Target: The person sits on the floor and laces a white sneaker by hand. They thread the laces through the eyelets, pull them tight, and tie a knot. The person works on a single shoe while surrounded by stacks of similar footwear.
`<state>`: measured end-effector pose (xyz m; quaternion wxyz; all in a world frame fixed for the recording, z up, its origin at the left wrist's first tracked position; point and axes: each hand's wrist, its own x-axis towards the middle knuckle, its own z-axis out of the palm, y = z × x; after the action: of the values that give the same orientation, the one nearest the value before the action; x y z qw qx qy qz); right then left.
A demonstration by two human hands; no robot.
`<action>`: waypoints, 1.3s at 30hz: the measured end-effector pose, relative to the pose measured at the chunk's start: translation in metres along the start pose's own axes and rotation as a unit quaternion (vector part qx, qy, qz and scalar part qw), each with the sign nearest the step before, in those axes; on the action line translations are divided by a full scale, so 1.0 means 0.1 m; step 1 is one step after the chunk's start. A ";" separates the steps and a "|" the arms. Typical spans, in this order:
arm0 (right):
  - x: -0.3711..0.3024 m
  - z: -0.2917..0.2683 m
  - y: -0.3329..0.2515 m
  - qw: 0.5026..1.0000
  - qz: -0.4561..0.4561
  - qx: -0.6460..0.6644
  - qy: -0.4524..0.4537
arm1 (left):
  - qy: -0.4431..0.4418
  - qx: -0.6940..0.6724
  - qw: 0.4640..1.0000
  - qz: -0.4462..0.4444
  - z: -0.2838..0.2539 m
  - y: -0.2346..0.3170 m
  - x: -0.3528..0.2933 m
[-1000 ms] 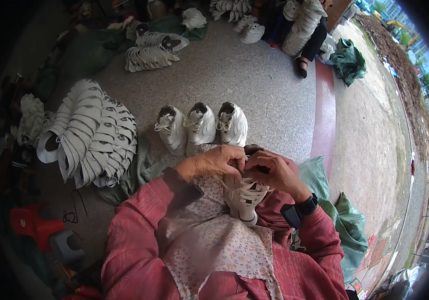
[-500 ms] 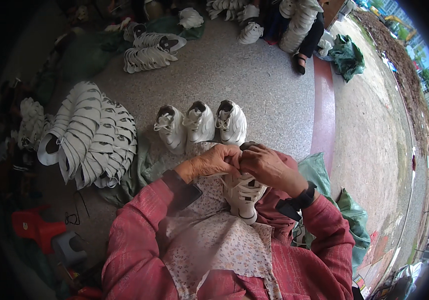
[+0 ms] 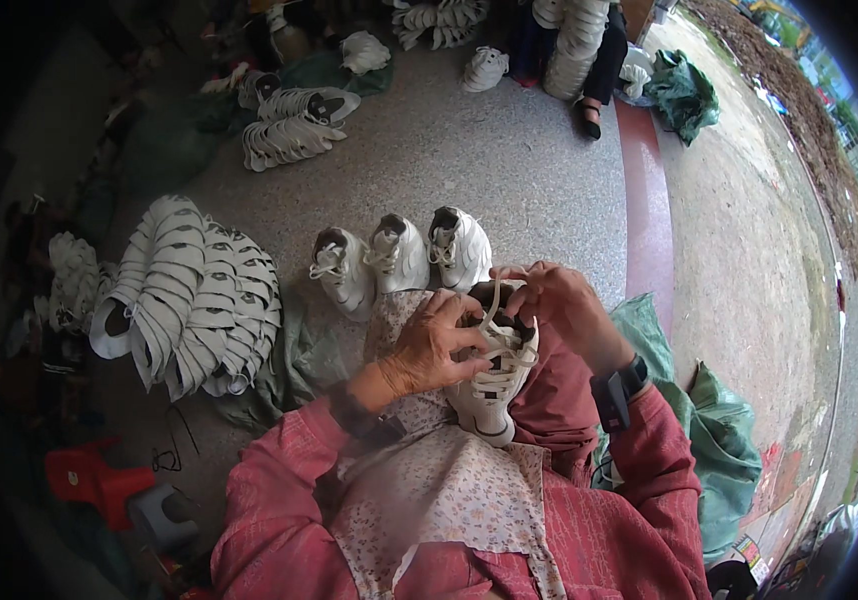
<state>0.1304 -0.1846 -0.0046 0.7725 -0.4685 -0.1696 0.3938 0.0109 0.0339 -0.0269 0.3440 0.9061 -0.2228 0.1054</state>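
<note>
A white sneaker (image 3: 490, 408) rests on my lap with its toe toward me, its laces threaded through the front. My right hand (image 3: 561, 308) pinches a white shoelace (image 3: 497, 296), which is lifted in a loop above the shoe's opening. My left hand (image 3: 435, 346) is bent around the left side of the shoe's upper, fingertips at the laces and tongue; whether it also grips a lace end is hard to make out. Three more white sneakers, a left one (image 3: 346, 275), a middle one (image 3: 398, 255) and a right one (image 3: 460, 250), stand in a row on the floor beyond.
At the left lies a big stack of white shoe uppers (image 3: 199, 300), with a further pile (image 3: 294, 128) at the back. Green sacks (image 3: 724, 450) lie at my right. A red stool (image 3: 97, 478) stands at lower left. Another person's foot (image 3: 589, 117) shows at the far side.
My hands were close together over the shoe's opening; now they are apart. The right has drawn a lace up and to the right, and the left has come down onto the shoe's side.
</note>
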 end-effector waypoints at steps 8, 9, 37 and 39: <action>0.10 -0.22 0.27 0.957 0.016 0.281 0.071 | -0.105 -0.141 0.978 -0.116 -0.02 -0.05 0.09; 0.11 -0.29 0.32 0.952 0.013 0.296 0.074 | -0.125 -0.183 0.969 -0.112 -0.05 -0.08 0.11; -0.26 -0.06 0.27 0.863 -0.097 -0.496 0.003 | -0.052 -0.079 0.995 -0.032 -0.23 0.00 -0.19; -0.25 -0.05 0.34 0.871 -0.076 -0.484 0.040 | -0.078 -0.065 0.992 -0.069 -0.27 0.11 -0.19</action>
<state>0.1026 -0.1985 -0.0337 0.4831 -0.7843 -0.3433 0.1836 -0.0122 0.0515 -0.0072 0.3900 0.9005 -0.1926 -0.0039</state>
